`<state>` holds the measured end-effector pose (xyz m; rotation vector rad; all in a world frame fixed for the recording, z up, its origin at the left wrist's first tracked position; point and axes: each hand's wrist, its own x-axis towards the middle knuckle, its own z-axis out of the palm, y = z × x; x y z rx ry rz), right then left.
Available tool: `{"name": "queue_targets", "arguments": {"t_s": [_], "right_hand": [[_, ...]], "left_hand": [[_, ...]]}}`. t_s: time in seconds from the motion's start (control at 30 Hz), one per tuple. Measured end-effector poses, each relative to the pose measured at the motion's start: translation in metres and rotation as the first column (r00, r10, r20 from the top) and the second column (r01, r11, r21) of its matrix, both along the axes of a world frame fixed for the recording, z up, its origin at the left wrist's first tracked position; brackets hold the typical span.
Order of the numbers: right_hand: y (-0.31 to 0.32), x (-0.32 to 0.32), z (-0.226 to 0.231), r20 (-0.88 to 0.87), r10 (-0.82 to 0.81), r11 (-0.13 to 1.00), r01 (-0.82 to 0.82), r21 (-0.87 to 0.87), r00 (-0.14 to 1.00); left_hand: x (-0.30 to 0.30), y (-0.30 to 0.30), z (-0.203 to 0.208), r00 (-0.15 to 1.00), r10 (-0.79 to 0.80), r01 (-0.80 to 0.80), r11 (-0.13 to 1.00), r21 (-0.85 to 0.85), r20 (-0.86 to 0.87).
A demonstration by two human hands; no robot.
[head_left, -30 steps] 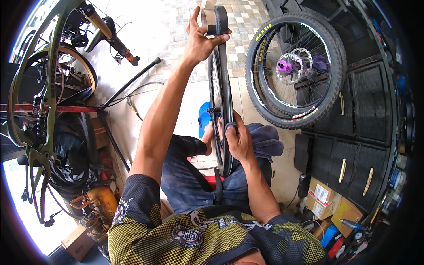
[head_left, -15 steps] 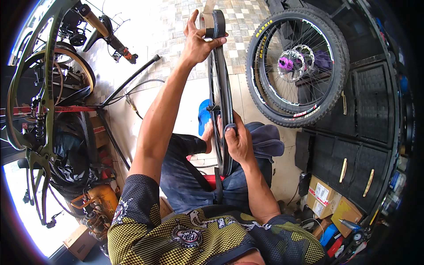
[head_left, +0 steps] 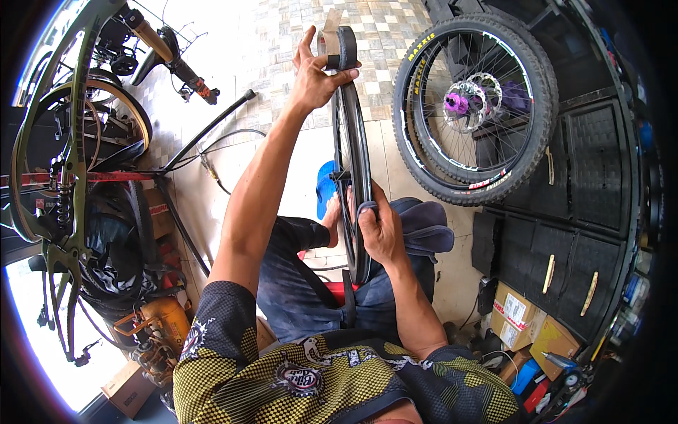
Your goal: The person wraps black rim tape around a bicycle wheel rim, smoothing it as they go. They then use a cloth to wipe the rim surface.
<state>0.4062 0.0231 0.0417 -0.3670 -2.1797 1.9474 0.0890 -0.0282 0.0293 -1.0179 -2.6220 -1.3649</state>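
Observation:
A bicycle wheel [head_left: 361,141] stands upright between my legs, its rim edge-on to me and its hub and spokes partly showing on the left side. At its far top, my left hand [head_left: 314,83] grips a roll of dark tape [head_left: 346,48] with a brownish inner core, fingers around the roll and thumb laid across near the rim. A pale brown strip sticks up beside the roll. Lower down, my right hand [head_left: 381,230] is closed around the right side of the rim, with a bit of grey cloth under the thumb. A grey cloth [head_left: 427,230] lies over my right thigh.
Two bicycle wheels with knobby tyres [head_left: 544,106] lean at the right by black drawers [head_left: 597,169]. A green bicycle frame [head_left: 67,169] and a black stand leg [head_left: 208,131] are at left. Cardboard boxes [head_left: 515,314] sit at lower right, and a blue slipper [head_left: 325,185] is under my foot.
My left hand and the tape roll have come slightly nearer along the wheel. The right hand keeps its hold at nearly the same place.

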Motion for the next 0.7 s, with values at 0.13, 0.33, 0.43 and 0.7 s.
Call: {"name": "queue_targets", "arguments": {"t_s": [0.13,0.33,0.43,0.7], "right_hand": [[0.0,0.0,0.002,0.006,-0.003,1.0,0.003,0.003,1.0],[0.001,0.002,0.005,0.051,0.009,0.998,-0.006,-0.057,0.999],[0.0,0.001,0.001,0.006,-0.003,1.0,0.003,0.031,1.0],[0.001,0.003,0.002,0.05,0.001,1.0,0.0,-0.021,0.999]], "left_hand": [[0.001,0.0,-0.002,1.0,0.014,-0.013,1.0,-0.025,0.008],[0.0,0.0,-0.008,1.0,0.012,-0.012,0.999,-0.042,0.011],[-0.001,0.0,-0.011,1.0,0.003,-0.003,0.999,-0.054,0.005],[0.002,-0.002,-0.009,0.998,0.016,-0.012,0.998,-0.059,0.066]]}}
